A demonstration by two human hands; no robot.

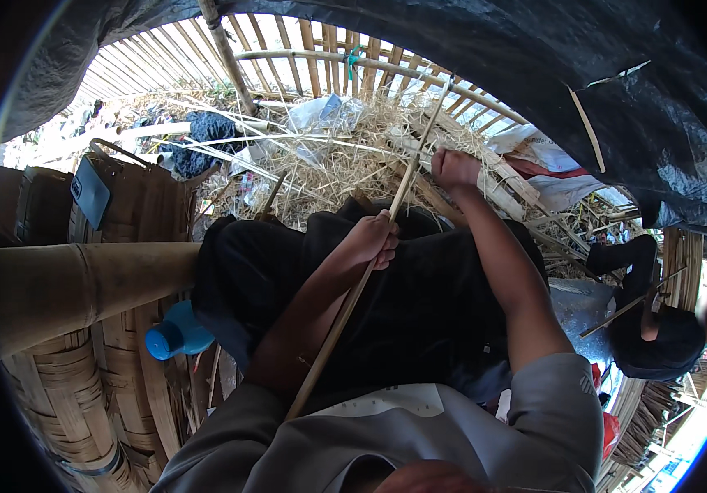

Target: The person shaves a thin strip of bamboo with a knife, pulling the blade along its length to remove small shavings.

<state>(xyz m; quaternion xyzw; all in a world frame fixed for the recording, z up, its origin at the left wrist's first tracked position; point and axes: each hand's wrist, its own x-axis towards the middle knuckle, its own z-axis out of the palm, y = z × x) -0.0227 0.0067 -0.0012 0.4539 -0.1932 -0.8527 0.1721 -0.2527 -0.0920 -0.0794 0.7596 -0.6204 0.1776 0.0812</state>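
A long, pale bamboo strip (333, 335) slants from my chest, across my lap, out toward the heap of shavings. My left hand (372, 240) is wrapped around it near its middle, over my dark trousers. Farther along and just right of the strip, my right hand (456, 170) is closed in a fist. Whatever that fist holds, if anything, is hidden by the fingers. Between the fist and the strip a small gap shows. Beyond my knees lies a heap of thin bamboo shavings (362, 152).
On the left a thick bamboo pole (90, 279) reaches my leg, with woven bamboo (66, 386) and a blue bottle (179, 331) below it. A slatted bamboo fence (312, 62) stands ahead under dark sheeting (534, 49). To the right, another person (653, 337) sits near a thin stick.
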